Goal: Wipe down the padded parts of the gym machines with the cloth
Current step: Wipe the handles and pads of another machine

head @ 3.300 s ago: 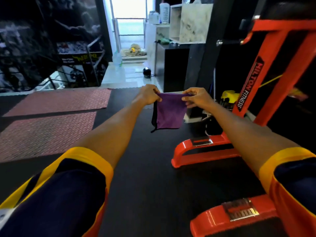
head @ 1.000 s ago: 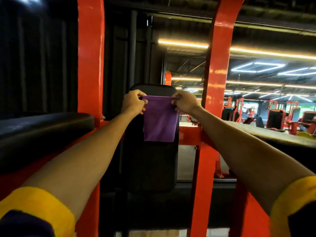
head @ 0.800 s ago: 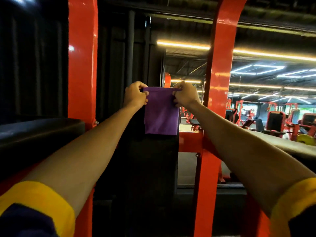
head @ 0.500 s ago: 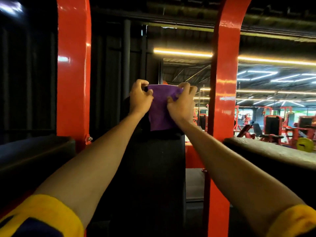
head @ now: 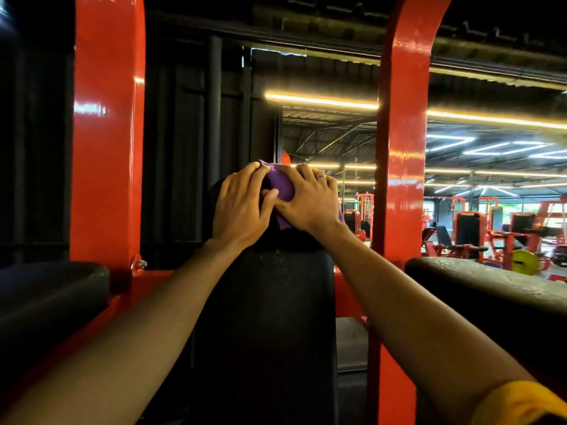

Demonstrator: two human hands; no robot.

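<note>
Cloth point(head: 280, 186) lay bunched on top of the black pad point(head: 270, 317). Right hand point(head: 308, 205) pressed flat over it; left hand point(head: 242, 210) rested just beside, thumb touching its edge. Both hands' fingers point(head: 319, 181) were spread, nearly straight, clasping nothing.

On my feed the left forearm point(head: 138, 348) and right forearm point(head: 414, 317) are bare of any covering. The right hand point(head: 310, 204) wears a thin, pale metal ring point(head: 321, 177) on one finger, at twelve o'clock on the hand. At five o'clock in my view, the right sleeve point(head: 518, 403) shows a yellow cuff edged by a sliver of darker fabric.
</note>
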